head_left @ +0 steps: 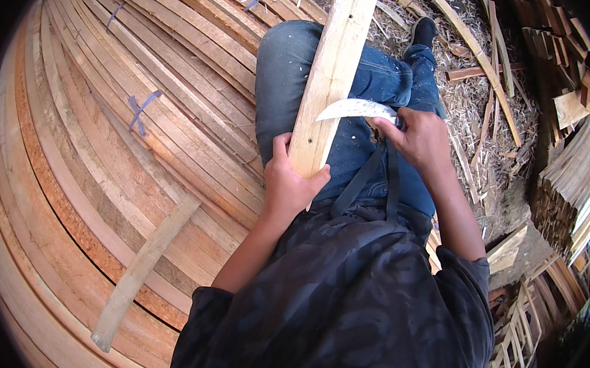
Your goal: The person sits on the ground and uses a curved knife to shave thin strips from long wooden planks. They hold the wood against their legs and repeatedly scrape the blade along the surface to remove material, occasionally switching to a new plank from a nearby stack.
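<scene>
A pale wooden board (332,70) with dark knots or holes lies lengthwise over my thigh, its near end toward my waist. My left hand (294,177) grips that near end, thumb on the right edge and fingers on the left. In my right hand (419,139) is a knife (358,109) with a broad curved blade, held by its handle, which the fingers mostly hide. The blade points left across the board, its tip over the board's face; whether it touches the wood I cannot tell.
Long stacked planks (105,164), some bundled with purple ties (140,110), fill the left side. A loose slat (141,276) lies across them. To the right, wood strips (484,67) and shavings cover the ground. A bundle of thin slats (574,183) stands at far right.
</scene>
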Tool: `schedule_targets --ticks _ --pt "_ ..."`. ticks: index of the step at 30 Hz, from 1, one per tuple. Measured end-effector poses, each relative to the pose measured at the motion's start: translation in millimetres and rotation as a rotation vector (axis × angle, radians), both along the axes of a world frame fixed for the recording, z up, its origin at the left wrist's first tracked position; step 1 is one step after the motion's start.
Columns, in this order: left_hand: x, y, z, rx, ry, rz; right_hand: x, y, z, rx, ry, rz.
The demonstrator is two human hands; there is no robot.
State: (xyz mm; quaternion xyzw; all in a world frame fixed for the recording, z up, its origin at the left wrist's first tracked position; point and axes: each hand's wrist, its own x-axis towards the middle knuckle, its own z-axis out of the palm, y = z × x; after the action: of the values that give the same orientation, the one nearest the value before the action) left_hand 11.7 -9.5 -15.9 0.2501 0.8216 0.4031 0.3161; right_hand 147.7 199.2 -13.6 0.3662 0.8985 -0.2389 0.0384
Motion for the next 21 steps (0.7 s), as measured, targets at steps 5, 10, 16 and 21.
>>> schedule_targets --ticks 5,10,16,21 --pt "-7 4 -1 0.02 0.055 -0.019 -25 -4 -34 0.076 0.088 0.134" --pt "-4 0 5 -0.004 -0.047 -0.002 21 118 -72 0.063 -0.187 -0.529" --pt "-10 1 -3 -0.029 -0.036 -0.036 38 96 -22 0.068 -0.062 -0.465" --pt "-9 2 -5 -0.02 -0.016 -0.055 -21 7 -22 0.005 0.059 0.011"
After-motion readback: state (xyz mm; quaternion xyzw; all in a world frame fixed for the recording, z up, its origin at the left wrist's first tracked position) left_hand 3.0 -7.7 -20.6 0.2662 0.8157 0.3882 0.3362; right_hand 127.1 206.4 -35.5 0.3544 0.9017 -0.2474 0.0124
